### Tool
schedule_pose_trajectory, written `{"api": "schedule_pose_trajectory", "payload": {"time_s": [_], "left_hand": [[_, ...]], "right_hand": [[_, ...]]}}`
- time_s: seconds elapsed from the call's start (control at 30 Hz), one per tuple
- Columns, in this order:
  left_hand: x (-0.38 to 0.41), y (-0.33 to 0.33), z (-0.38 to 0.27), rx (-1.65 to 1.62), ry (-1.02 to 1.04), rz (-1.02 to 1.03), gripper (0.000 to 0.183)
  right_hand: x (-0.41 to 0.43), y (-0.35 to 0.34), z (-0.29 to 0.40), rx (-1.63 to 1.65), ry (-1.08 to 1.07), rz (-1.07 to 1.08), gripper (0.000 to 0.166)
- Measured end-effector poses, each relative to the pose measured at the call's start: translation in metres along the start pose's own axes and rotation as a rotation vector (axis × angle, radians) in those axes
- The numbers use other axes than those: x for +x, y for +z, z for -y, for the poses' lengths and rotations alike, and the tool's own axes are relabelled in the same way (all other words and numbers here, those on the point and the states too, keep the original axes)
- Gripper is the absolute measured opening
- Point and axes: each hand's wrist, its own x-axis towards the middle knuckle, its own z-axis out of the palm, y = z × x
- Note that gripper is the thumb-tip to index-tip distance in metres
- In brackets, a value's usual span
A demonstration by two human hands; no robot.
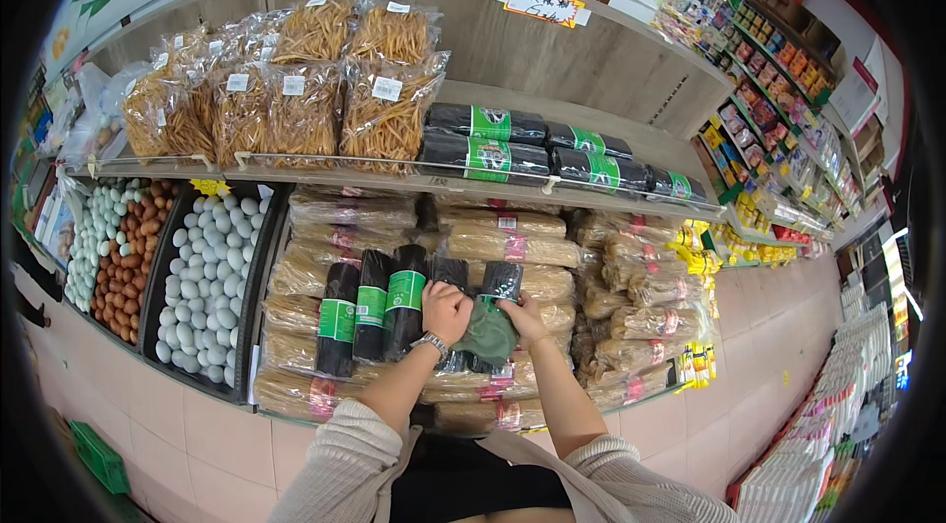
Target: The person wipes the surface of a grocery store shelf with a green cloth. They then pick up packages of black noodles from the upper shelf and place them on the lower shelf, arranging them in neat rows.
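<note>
Several black cylindrical packs with green labels lie on stacked packs of pale dried noodles (295, 312). My right hand (523, 320) grips a green cloth (486, 334) against the rightmost black pack (502, 280). Closed fingers of my left hand (446, 312) are at the cloth's left side, over another black pack (449, 271); whether they hold the cloth or the pack is hard to tell. To the left stand three more, the nearest being a black pack with a green label (406, 294). The cloth covers the middle of the packs under my hands.
A shelf edge (473, 186) with a wire rail crosses above my hands. On it are bagged dried strips (392, 109) and more black packs (488, 158). Trays of pale eggs (211, 279) and brown eggs (133, 271) stand at left. Yellow packets (698, 364) hang at right.
</note>
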Motion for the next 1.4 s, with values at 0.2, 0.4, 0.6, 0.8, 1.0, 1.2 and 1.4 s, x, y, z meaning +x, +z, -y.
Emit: {"api": "schedule_pose_trajectory", "payload": {"time_s": [0.2,0.4,0.6,0.8,1.0,1.2,1.4], "left_hand": [[0.0,-0.001,-0.002,0.015,0.0,0.002,0.019],[0.001,-0.002,-0.001,0.02,-0.015,-0.002,0.02],[-0.001,0.0,-0.005,0.061,0.007,0.004,0.019],[0.0,-0.001,-0.005,0.045,-0.016,0.014,0.023],[0.002,-0.001,-0.003,0.055,-0.016,0.033,0.023],[-0.001,-0.004,-0.002,0.051,-0.033,0.046,0.021],[0.0,-0.006,-0.002,0.029,-0.046,0.071,0.018]], "right_hand": [[-0.015,0.004,0.005,-0.234,0.046,-0.007,0.056],[-0.029,-0.03,0.031,0.095,-0.033,-0.232,0.048],[-0.025,-0.089,0.123,0.216,-0.364,-0.292,0.042],[0.004,-0.133,0.221,0.296,-0.616,-0.522,0.064],[0.086,-0.183,0.298,0.29,-0.492,-0.785,0.109],[0.145,-0.22,0.33,0.249,-0.413,-0.826,0.106],[0.193,-0.246,0.339,0.289,-0.394,-0.879,0.088]]}}
